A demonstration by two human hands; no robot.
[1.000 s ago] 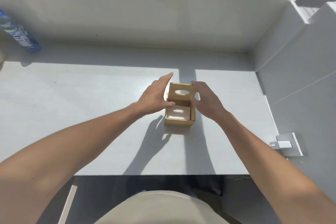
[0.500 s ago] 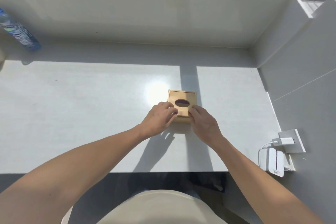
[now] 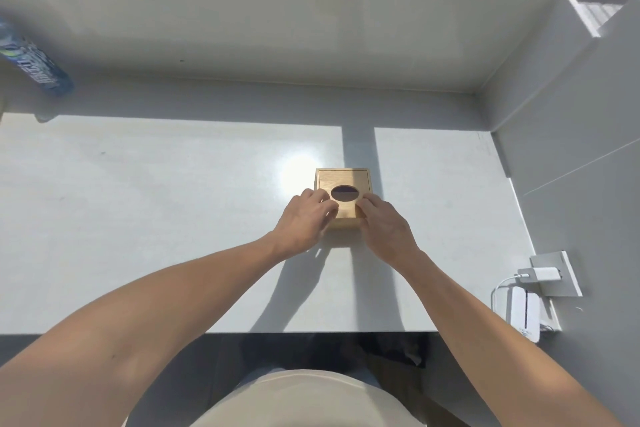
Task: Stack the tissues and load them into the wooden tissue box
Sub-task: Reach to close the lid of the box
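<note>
sunlit white counter [image 3: 173, 218], grey walls [image 3: 571, 156]

A blue-labelled bottle [image 3: 33, 61] lies at the upper left of the frame; a white charger [image 3: 543, 274] and white device [image 3: 524, 312] sit at lower right on the grey counter [image 3: 156, 201].

You have only one printed thing in view: the blue and white bottle [image 3: 33, 61] at the upper left of the frame. Its label carries white lettering, but the letters are too blurred and tilted to read.
</note>
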